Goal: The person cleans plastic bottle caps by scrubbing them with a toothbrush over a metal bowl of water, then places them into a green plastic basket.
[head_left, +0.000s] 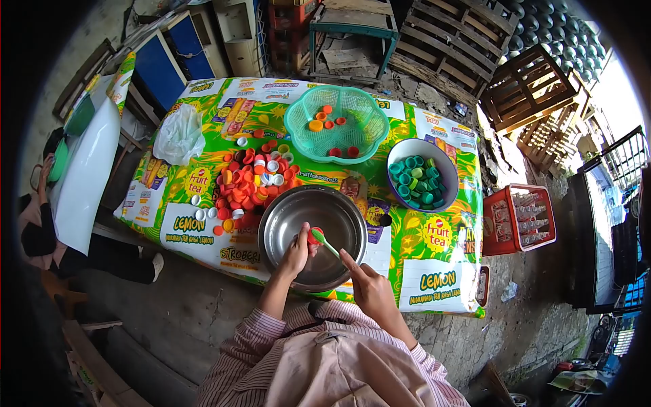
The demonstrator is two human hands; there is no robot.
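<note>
Over the steel bowl (271,234), my left hand (296,252) pinches a red bottle cap (312,237). My right hand (371,288) grips a slim green and whitish tool (329,247), index finger stretched along it. The tool's tip meets the cap; its exact kind is too small to make out. Left of the bowl lies a heap of mostly red and orange caps (247,182), with some white ones among them. Behind the bowl, a mint-green plastic basket (298,139) holds several red and orange caps. To the right, a white bowl (449,166) contains green and teal caps (419,182).
A crumpled clear plastic bag (179,136) lies on the patterned tablecloth (434,234) at the left. A red crate (498,224) stands on the floor to the right, with wooden pallets (451,44) behind. Another person's hand (46,167) shows at far left near a white surface (91,173).
</note>
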